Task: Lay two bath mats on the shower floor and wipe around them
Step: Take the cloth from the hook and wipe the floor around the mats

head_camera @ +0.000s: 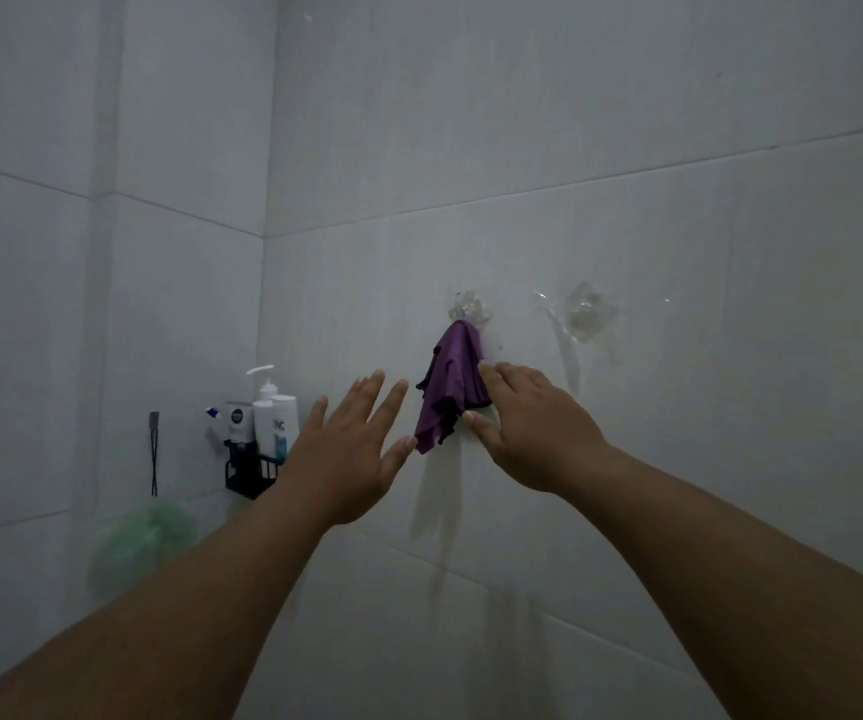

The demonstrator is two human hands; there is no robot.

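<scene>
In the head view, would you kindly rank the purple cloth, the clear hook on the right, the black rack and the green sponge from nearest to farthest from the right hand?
From the right hand:
1. Purple cloth, against its fingertips, hanging on the wall.
2. Clear hook, up and to the right.
3. Black rack, left, beyond the left hand.
4. Green sponge, farthest, low left.

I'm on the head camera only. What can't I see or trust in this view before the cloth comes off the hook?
- Shower floor and bath mats: outside the head view, below the bottom edge.
- Purple cloth: right hand covers its right edge, so any grip is unclear.
- Clear hook: see-through and dim, its hold on the cloth is unreadable.
- Bottles in the black rack: labels too small; left hand hides part.
- Green sponge: blurred.
</scene>
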